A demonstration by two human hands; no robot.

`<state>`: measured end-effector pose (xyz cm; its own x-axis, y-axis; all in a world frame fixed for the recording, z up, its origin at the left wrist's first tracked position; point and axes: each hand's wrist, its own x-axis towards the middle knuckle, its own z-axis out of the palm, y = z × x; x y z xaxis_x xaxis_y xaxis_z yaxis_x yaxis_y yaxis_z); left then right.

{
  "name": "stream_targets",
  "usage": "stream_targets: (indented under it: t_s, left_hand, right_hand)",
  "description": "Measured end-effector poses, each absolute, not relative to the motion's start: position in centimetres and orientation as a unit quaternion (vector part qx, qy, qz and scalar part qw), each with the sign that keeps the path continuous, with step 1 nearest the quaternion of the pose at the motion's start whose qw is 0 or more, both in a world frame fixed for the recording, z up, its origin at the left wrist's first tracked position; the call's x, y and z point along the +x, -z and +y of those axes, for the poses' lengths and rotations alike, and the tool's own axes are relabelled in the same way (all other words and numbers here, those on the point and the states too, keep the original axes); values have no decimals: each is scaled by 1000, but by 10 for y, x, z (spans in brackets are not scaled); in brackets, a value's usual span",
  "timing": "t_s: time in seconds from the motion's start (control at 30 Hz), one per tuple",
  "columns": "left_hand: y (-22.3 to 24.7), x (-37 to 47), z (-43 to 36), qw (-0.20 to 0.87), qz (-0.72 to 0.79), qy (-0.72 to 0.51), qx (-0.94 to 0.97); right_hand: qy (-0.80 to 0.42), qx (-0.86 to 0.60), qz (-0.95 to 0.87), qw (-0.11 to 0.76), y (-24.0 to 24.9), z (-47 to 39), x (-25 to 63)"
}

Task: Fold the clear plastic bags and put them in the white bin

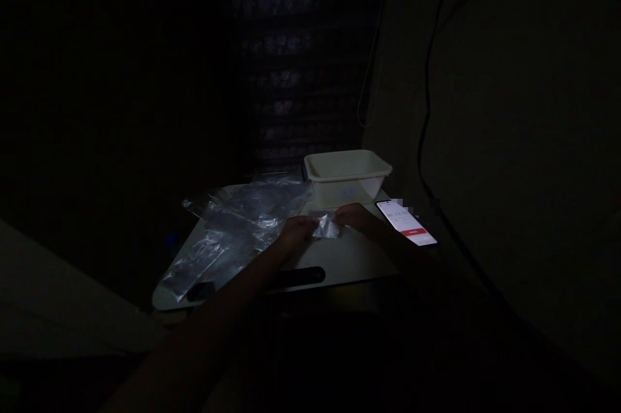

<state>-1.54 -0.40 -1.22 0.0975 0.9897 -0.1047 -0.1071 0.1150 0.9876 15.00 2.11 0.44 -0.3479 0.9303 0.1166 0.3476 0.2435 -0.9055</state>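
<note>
Between my two hands is a small folded piece of clear plastic, seemingly a plastic bag (pixel 326 225), shiny where the light catches it. My left hand (pixel 295 232) grips its left side, fingers closed. At its right edge my right hand (pixel 356 215) pinches it between thumb and fingers. Both hands are just above or on the pale table (pixel 349 261); the dim light hides which. Left of my hands, several crumpled clear plastic bags (pixel 228 225) lie spread over the table.
A cream plastic tub (pixel 347 189) stands at the table's back. A lit phone (pixel 407 222) lies at the right edge. The table has a dark slot (pixel 301 276) near its front. A dark cable (pixel 427 96) hangs along the right wall. The surroundings are very dark.
</note>
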Motion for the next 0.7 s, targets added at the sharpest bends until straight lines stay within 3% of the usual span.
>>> stream_targets:
  t_s: [0.23,0.47,0.7]
  left_hand:
    - [2,-7,-11,598,485,-457,445]
    - [-17,-16,11,501,532,-507,456]
    - [-50,-9,53,356,594,-566,447]
  right_hand:
    - [-531,-460,-581,411,-11,14,150]
    - [-293,-512,-699,405,-19,18,154]
    - [-213,-477,-723,452,-59,30,162]
